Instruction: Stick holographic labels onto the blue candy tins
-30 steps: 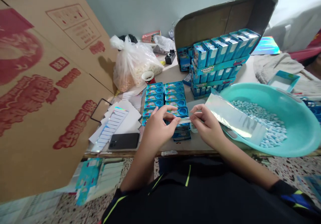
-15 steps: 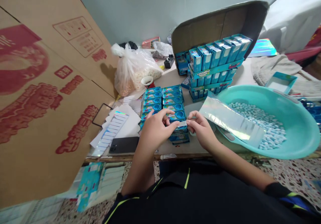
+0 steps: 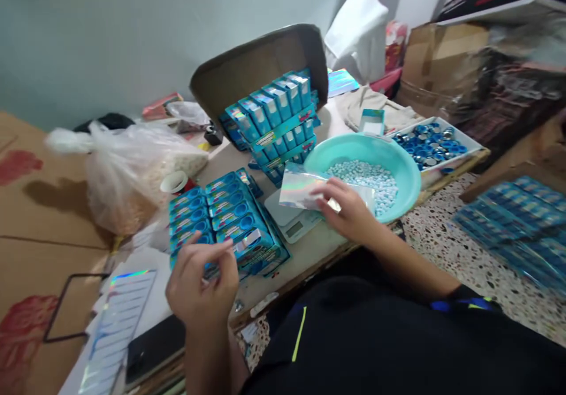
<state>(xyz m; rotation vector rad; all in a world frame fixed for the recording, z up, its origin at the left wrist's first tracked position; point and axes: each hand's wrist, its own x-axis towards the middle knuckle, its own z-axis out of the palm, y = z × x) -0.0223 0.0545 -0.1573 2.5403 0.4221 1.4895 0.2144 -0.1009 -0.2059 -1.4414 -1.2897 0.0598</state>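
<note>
My left hand (image 3: 203, 280) is beside the stacked blue candy boxes (image 3: 230, 206), with thumb and index fingertips pressed together. Whether anything sits in that pinch is hidden. Close to those fingertips, a small silver sticker (image 3: 248, 240) lies along the top front edge of the nearest box. My right hand (image 3: 347, 209) is over a shiny silver sticker sheet (image 3: 294, 186), its curled fingers gripping the surface. That sheet rests partly over a turquoise basin (image 3: 409, 174) of small pale-blue wrapped candies (image 3: 382, 186). A white digital scale (image 3: 296, 230) stands under the sheet's left end.
Filled display trays (image 3: 276, 129) stand before an upright cardboard carton (image 3: 260, 59). A white box of blue caps (image 3: 431, 144) is beyond the basin. At left lie a plastic bag (image 3: 119, 171), a paper cup (image 3: 177, 183), a printed strip sheet (image 3: 117, 324) and a dark phone (image 3: 154, 348).
The view has turned right. My right hand has left the small sticker at the box and moved right onto the silver sheet. My left hand has drawn slightly left of the sticker.
</note>
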